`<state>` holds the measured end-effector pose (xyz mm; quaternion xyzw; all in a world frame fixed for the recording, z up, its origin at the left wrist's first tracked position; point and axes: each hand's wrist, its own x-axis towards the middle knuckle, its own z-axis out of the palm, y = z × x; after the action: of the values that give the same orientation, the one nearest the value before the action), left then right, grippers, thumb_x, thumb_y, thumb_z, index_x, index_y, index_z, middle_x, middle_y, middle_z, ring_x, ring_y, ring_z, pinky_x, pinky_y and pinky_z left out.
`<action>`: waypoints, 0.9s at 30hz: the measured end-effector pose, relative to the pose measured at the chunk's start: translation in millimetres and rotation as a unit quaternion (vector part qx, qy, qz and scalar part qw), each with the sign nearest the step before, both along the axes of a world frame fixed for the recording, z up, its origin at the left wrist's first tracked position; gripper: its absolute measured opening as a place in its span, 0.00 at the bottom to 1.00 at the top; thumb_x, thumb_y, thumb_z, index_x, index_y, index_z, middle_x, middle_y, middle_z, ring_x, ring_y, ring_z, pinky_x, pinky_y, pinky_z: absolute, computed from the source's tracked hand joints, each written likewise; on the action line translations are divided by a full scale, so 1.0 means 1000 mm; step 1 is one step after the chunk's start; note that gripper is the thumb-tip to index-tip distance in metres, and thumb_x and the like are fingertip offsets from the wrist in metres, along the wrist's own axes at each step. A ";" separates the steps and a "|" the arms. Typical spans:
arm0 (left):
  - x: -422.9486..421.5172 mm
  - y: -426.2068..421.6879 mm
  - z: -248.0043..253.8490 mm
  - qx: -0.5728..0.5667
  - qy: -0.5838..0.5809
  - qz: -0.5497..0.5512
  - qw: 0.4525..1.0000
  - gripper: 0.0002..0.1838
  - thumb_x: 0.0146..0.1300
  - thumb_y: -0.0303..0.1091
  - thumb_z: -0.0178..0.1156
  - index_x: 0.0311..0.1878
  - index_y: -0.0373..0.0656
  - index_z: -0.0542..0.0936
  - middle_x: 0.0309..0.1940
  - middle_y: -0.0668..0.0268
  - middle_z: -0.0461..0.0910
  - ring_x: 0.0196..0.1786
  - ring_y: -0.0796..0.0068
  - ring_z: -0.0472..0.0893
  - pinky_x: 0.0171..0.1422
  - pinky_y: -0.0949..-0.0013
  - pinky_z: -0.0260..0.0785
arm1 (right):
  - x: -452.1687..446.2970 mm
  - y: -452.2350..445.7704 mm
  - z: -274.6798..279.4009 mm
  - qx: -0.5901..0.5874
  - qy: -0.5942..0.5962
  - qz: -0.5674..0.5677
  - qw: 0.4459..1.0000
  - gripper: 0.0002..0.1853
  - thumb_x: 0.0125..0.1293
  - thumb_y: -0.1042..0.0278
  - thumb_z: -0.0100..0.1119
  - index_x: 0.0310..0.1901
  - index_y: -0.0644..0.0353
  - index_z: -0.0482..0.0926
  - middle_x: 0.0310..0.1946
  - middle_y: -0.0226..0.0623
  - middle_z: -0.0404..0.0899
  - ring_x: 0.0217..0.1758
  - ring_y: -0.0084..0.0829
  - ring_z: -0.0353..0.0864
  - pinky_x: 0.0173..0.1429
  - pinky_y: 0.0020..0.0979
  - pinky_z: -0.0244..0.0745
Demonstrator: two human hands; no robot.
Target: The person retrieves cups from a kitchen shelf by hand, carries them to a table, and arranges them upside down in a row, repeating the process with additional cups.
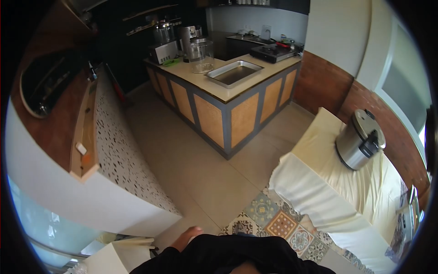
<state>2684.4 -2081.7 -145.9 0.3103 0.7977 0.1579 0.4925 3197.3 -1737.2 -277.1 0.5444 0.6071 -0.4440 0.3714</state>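
Note:
My left hand (188,235) hangs low beside my dark clothing, over the beige floor (182,178). Its fingers look curled together, with a pale patch at their tips; whether this is a held thing I cannot make out. The end of the speckled half wall (132,169) is nearest to that hand. My right hand does not show. A patch of skin appears at the bottom edge, too cut off to identify.
Ahead stands an island counter (224,95) with a metal tray (262,68), a glass drink dispenser (200,55) and a portable stove (273,53). To the right, a cream-draped table (301,176) carries a large steel rice cooker (358,141). Patterned tiles (283,223) lie below.

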 end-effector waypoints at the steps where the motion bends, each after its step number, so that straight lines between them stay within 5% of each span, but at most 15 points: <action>1: -0.017 -0.006 -0.016 -0.029 -0.008 -0.001 1.000 0.19 0.61 0.49 0.57 0.40 0.42 0.83 0.38 0.55 0.84 0.46 0.58 0.82 0.48 0.59 0.73 | -0.033 0.023 0.004 0.008 -0.006 0.080 0.997 0.23 0.60 0.50 0.56 0.48 0.60 0.82 0.40 0.40 0.85 0.41 0.38 0.83 0.45 0.43 0.76; 4: -0.050 -0.055 -0.072 -0.055 0.079 0.094 0.991 0.19 0.60 0.49 0.58 0.42 0.44 0.84 0.37 0.57 0.84 0.44 0.60 0.83 0.48 0.60 0.73 | -0.163 0.139 -0.003 0.059 0.059 0.235 0.968 0.15 0.61 0.52 0.52 0.39 0.55 0.76 0.32 0.36 0.77 0.32 0.36 0.76 0.36 0.40 0.70; 6: -0.057 -0.077 -0.082 -0.038 0.137 0.216 0.966 0.19 0.59 0.50 0.58 0.43 0.46 0.85 0.37 0.59 0.85 0.42 0.62 0.83 0.48 0.60 0.73 | -0.269 0.220 -0.005 0.075 0.123 0.227 0.963 0.12 0.61 0.54 0.49 0.33 0.53 0.72 0.26 0.34 0.72 0.26 0.34 0.71 0.30 0.38 0.66; 8: -0.073 -0.101 -0.060 -0.050 0.056 0.333 0.940 0.19 0.59 0.49 0.58 0.42 0.45 0.85 0.34 0.58 0.85 0.40 0.61 0.84 0.45 0.59 0.74 | -0.375 0.293 -0.021 -0.073 0.210 0.012 0.975 0.10 0.62 0.55 0.46 0.27 0.50 0.68 0.21 0.31 0.67 0.20 0.33 0.66 0.24 0.36 0.62; 10: -0.080 -0.115 -0.038 -0.070 0.032 0.406 0.911 0.18 0.60 0.48 0.58 0.41 0.44 0.85 0.30 0.57 0.84 0.35 0.59 0.85 0.41 0.57 0.75 | -0.481 0.357 -0.039 -0.261 0.235 -0.174 0.920 0.12 0.62 0.57 0.43 0.22 0.47 0.64 0.15 0.29 0.61 0.14 0.31 0.61 0.18 0.35 0.57; 11: -0.082 -0.121 -0.039 -0.084 0.042 0.420 0.903 0.18 0.61 0.48 0.58 0.41 0.43 0.85 0.27 0.56 0.84 0.33 0.58 0.85 0.38 0.55 0.75 | -0.534 0.347 -0.021 -0.087 0.312 -0.120 0.939 0.06 0.62 0.64 0.48 0.32 0.54 0.71 0.24 0.34 0.72 0.22 0.31 0.71 0.25 0.33 0.67; 12: -0.087 -0.126 -0.040 -0.103 0.032 0.435 0.894 0.18 0.61 0.48 0.57 0.41 0.43 0.84 0.29 0.56 0.83 0.35 0.58 0.84 0.40 0.55 0.75 | -0.588 0.336 0.000 0.115 0.337 -0.053 0.933 0.09 0.62 0.70 0.54 0.43 0.61 0.79 0.34 0.38 0.82 0.30 0.30 0.82 0.32 0.31 0.77; 13: -0.100 -0.124 -0.041 -0.121 0.020 0.434 0.892 0.18 0.62 0.48 0.57 0.42 0.43 0.84 0.30 0.56 0.83 0.36 0.58 0.84 0.42 0.56 0.74 | -0.634 0.321 0.050 0.094 0.375 -0.095 0.917 0.07 0.64 0.68 0.52 0.42 0.54 0.76 0.24 0.35 0.76 0.22 0.31 0.75 0.25 0.33 0.71; 17: -0.180 -0.108 -0.053 -0.168 -0.037 0.400 0.900 0.20 0.62 0.50 0.55 0.45 0.44 0.83 0.38 0.55 0.82 0.44 0.58 0.81 0.49 0.56 0.71 | -0.767 0.286 0.085 -0.052 0.345 -0.085 0.933 0.12 0.64 0.69 0.56 0.49 0.54 0.76 0.34 0.41 0.81 0.31 0.36 0.81 0.34 0.40 0.76; 18: -0.209 -0.099 -0.058 -0.167 -0.043 0.380 0.909 0.20 0.63 0.50 0.55 0.46 0.44 0.83 0.40 0.55 0.82 0.46 0.58 0.81 0.51 0.57 0.71 | -0.791 0.288 0.083 -0.201 0.293 -0.140 0.924 0.13 0.64 0.70 0.54 0.50 0.56 0.76 0.33 0.39 0.80 0.27 0.33 0.79 0.27 0.33 0.73; 20: -0.281 -0.075 -0.072 -0.156 -0.037 0.331 0.930 0.21 0.63 0.51 0.54 0.47 0.44 0.83 0.44 0.55 0.81 0.50 0.58 0.79 0.54 0.57 0.70 | -0.828 0.260 0.096 -0.047 0.228 0.045 0.971 0.13 0.67 0.66 0.50 0.52 0.54 0.76 0.34 0.38 0.81 0.30 0.32 0.80 0.32 0.36 0.74; 22: -0.367 -0.046 -0.094 -0.145 -0.007 0.267 0.953 0.22 0.63 0.52 0.53 0.48 0.45 0.82 0.47 0.54 0.80 0.54 0.58 0.78 0.58 0.58 0.68 | -0.861 0.257 0.099 -0.102 0.196 0.001 0.975 0.13 0.68 0.65 0.50 0.52 0.54 0.76 0.34 0.37 0.82 0.32 0.31 0.81 0.33 0.34 0.74; 24: -0.476 -0.008 -0.125 -0.147 0.057 0.189 0.969 0.23 0.64 0.53 0.53 0.50 0.45 0.82 0.51 0.54 0.80 0.58 0.58 0.77 0.62 0.58 0.67 | -0.887 0.249 0.100 -0.029 0.165 0.017 0.986 0.14 0.68 0.65 0.50 0.52 0.54 0.76 0.33 0.36 0.82 0.31 0.31 0.81 0.32 0.33 0.74; 25: -0.528 0.010 -0.134 -0.152 0.087 0.169 0.970 0.23 0.64 0.53 0.52 0.50 0.45 0.82 0.53 0.54 0.80 0.59 0.58 0.76 0.63 0.58 0.66 | -0.896 0.247 0.097 -0.039 0.177 -0.011 0.983 0.09 0.67 0.66 0.49 0.45 0.54 0.78 0.29 0.35 0.79 0.28 0.30 0.79 0.30 0.33 0.72; 27: -0.632 0.062 -0.078 -0.070 0.077 0.235 0.967 0.22 0.63 0.51 0.52 0.46 0.43 0.82 0.48 0.50 0.80 0.54 0.53 0.78 0.57 0.57 0.70 | -0.914 0.259 0.058 -0.029 0.167 0.060 0.984 0.12 0.67 0.60 0.49 0.42 0.54 0.80 0.33 0.38 0.81 0.33 0.32 0.81 0.36 0.35 0.74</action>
<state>2051.9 -2019.7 -224.2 0.0905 0.8926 0.1885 0.3994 2283.0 -1478.2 -219.5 0.4144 0.6787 -0.5230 0.3068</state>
